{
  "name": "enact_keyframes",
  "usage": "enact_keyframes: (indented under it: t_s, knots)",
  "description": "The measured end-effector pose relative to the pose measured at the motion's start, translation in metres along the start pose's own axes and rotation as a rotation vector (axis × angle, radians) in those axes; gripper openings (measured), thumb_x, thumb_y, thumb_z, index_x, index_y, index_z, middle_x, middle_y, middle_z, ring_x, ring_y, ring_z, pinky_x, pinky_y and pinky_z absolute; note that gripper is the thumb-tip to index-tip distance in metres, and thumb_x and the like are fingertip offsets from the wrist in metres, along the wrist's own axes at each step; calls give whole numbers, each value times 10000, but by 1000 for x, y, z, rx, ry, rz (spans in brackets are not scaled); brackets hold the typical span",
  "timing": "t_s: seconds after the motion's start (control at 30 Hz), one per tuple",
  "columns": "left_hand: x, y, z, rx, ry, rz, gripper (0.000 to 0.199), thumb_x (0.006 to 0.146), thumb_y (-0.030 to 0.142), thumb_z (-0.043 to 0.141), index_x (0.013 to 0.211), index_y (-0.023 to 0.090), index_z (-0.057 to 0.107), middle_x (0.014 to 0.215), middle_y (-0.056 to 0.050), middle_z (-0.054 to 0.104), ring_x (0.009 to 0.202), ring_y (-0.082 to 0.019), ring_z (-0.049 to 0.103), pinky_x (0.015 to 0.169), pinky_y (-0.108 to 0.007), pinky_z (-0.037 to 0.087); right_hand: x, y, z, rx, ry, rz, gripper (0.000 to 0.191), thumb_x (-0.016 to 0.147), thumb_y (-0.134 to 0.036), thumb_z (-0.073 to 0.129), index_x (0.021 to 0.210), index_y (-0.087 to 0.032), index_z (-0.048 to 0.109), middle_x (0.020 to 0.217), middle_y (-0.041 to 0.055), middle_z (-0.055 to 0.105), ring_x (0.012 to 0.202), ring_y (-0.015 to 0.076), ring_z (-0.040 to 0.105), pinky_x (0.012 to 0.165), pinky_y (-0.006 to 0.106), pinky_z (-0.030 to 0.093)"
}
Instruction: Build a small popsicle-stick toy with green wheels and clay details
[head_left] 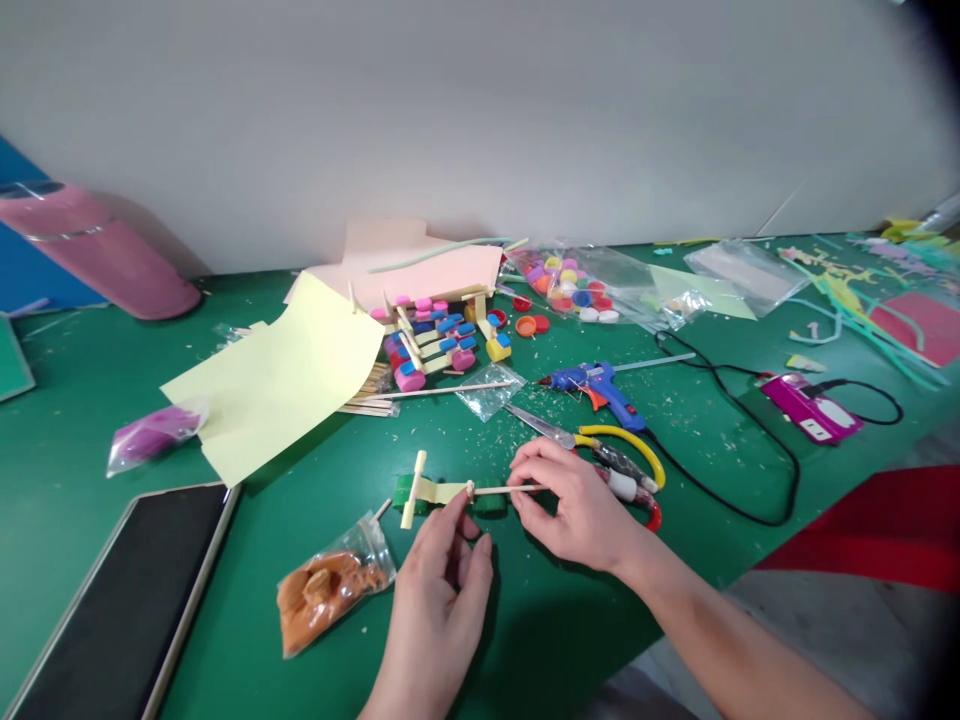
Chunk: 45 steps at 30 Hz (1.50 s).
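Two bare hands meet over a green tabletop (337, 460), and from my distant seat I look down on them. Between them, low and near the centre, lies a small bottle-cap model: a pale yellow strip (442, 492) with a crosspiece (414, 490) at its left end, set over green caps (403, 492). A thin wooden stick (491, 490) runs rightward from the strip's right end.

My right hand (574, 500) pinches the stick's right part between its fingertips. My left hand (442, 590) curls in from below, forefinger touching the strip near its right end, thumb apart; I cannot tell whether its hidden fingers grip anything. A whitish lump (470, 489) sits where strip and stick meet, perhaps glue, though it is too small for me to be sure.

Just left of the left hand is a clear zip bag (330, 590) of orange-brown material, and further left a dark-screened phone (124, 610). Beyond the right hand lie scissors (541, 427) (their handles yellow and red) and a blue glue gun (600, 385). Behind, similar colourful cap models (431, 345) cluster beside a pale yellow sheet (285, 370).
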<state>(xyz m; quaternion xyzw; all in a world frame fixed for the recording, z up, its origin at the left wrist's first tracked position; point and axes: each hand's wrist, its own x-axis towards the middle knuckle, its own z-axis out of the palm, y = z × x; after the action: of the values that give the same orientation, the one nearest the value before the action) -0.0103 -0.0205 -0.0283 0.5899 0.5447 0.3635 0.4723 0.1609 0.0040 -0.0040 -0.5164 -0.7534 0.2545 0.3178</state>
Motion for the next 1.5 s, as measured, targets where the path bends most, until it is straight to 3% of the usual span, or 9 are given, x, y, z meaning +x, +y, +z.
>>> enact_keyframes:
  t_s: [0.7, 0.9, 1.0, 1.1, 1.23, 1.37, 1.43, 1.5]
  knots:
    - [1, 1, 0, 17, -22, 5, 353, 819, 286, 468, 1137, 133, 489, 843, -59, 563, 720, -166, 581, 643, -295, 479, 1, 1, 1, -2, 0, -10, 139, 742, -63, 519, 792, -187, 557, 900, 37, 529, 817, 146, 559, 744, 256, 462]
    - [-1, -1, 1, -3, -15, 25, 365, 836, 234, 446, 1191, 162, 406, 825, -34, 538, 696, -142, 574, 587, -248, 478, -6, -1, -6, -16, 28, 21, 137, 740, -60, 521, 782, -187, 550, 893, 39, 533, 821, 155, 563, 734, 263, 464]
    - [-5, 0, 1, 76, 53, 135, 277, 836, 188, 462, 1110, 193, 419, 783, -11, 533, 653, -125, 568, 549, -219, 477, -13, -4, -11, -15, 28, 64, 120, 757, -74, 516, 775, -188, 548, 896, 36, 532, 786, 144, 566, 672, 240, 472]
    - [-12, 5, 0, 259, 99, 438, 173, 805, 102, 512, 948, 192, 475, 783, -17, 552, 651, -118, 564, 590, -220, 483, -20, -9, -15, 5, 14, 77, 124, 764, -71, 509, 777, -186, 552, 904, 35, 527, 741, 124, 558, 606, 211, 460]
    - [-19, 19, 0, 413, 53, 823, 167, 772, 20, 531, 877, 150, 535, 815, -55, 571, 719, -141, 545, 663, -252, 479, -27, -18, -20, 19, -1, 32, 136, 748, -53, 520, 780, -181, 554, 912, 35, 522, 750, 116, 540, 622, 202, 446]
    - [-19, 33, 5, 622, 188, 909, 125, 774, 64, 557, 870, 141, 579, 863, -95, 588, 797, -201, 530, 696, -321, 442, -32, -25, -25, 48, -39, -6, 117, 759, -71, 527, 810, -173, 553, 909, 37, 516, 802, 127, 540, 685, 219, 446]
    - [-19, 36, 8, 746, 237, 869, 219, 806, 83, 510, 1005, 142, 581, 972, -120, 612, 876, -238, 522, 742, -363, 402, -34, -27, -26, 55, -51, -21, 129, 762, -70, 522, 833, -171, 559, 912, 39, 518, 814, 133, 543, 710, 230, 448]
    - [-19, 38, 10, 826, 204, 813, 267, 836, 109, 460, 1076, 147, 569, 1019, -112, 636, 924, -256, 515, 779, -384, 356, -36, -29, -27, 55, -63, -35, 145, 758, -68, 523, 852, -169, 565, 925, 42, 526, 829, 139, 547, 742, 241, 451]
